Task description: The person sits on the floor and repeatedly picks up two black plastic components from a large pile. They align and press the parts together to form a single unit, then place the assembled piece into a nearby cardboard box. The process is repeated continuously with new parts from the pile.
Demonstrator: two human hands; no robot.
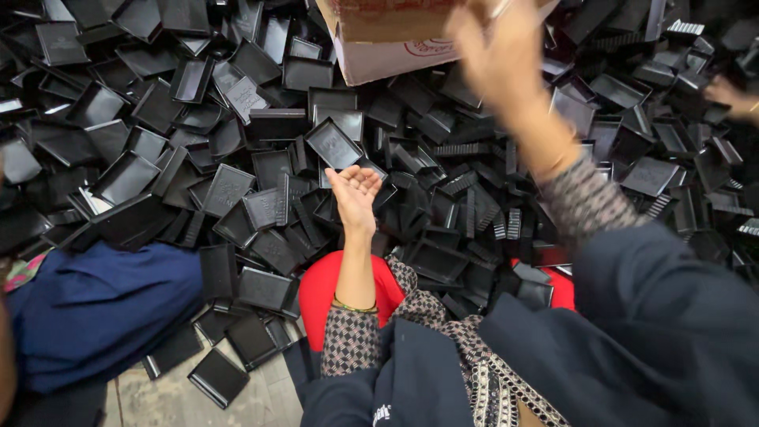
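Observation:
A big heap of small black plastic trays [332, 146] covers the floor in front of me. My left hand [353, 192] hovers palm up over the heap, fingers slightly curled, holding nothing. My right hand [496, 49] is raised and blurred near the lower edge of a cardboard box [387, 47] at the top centre. Whether it grips anything is unclear. My sleeves are patterned, and a thin bangle sits on my left wrist.
Dark blue cloth [95, 308] lies at the lower left beside loose trays on the tiled floor [166, 399]. Red fabric [324, 289] covers my lap. Another person's hand [731, 96] shows at the right edge.

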